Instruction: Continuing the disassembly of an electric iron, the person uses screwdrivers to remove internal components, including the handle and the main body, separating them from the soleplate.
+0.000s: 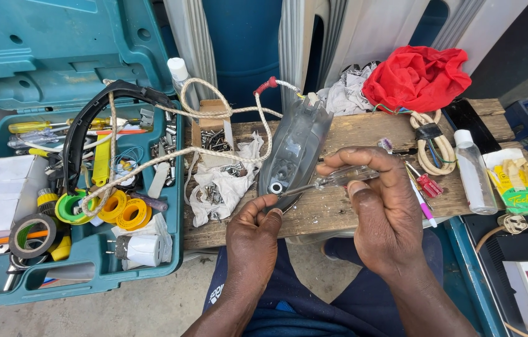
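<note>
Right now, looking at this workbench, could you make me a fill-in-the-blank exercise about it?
1. The right hand holds a clear-handled ____ .
2. Its tip points at the grey iron body, steadied by the ____ hand.
3. The crumpled cloth at the back is ____ .
4. The open toolbox is ____ in colour.

Missing words: screwdriver; left; red; teal

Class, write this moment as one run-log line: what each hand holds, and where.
left hand: steadies grey iron body | right hand: holds clear-handled screwdriver, tip at iron body | surface: wooden plank | nearby: open teal toolbox
</note>
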